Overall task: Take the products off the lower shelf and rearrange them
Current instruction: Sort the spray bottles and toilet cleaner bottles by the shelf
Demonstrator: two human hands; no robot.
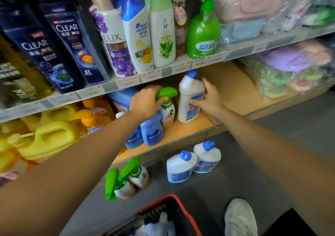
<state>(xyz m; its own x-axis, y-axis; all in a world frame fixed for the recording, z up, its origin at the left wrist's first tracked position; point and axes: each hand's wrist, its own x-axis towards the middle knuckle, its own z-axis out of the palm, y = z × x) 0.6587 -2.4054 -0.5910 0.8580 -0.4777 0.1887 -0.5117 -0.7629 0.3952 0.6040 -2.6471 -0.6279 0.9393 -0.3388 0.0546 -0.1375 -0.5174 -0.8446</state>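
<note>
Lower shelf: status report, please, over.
Left hand grips green-trigger spray bottle. Right hand holds white bottle. Both on lower shelf. Blue bottles crowd the front.

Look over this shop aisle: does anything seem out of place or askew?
Yes. Four products sit on the floor, not the lower shelf: two white blue-capped bottles stand upright, while two green-trigger spray bottles appear tipped onto their sides. Stock normally belongs shelved.

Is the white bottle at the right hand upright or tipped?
Upright. The white bottle stands with its base on the lower shelf, blue cap on top; the right hand grips its side.
</note>
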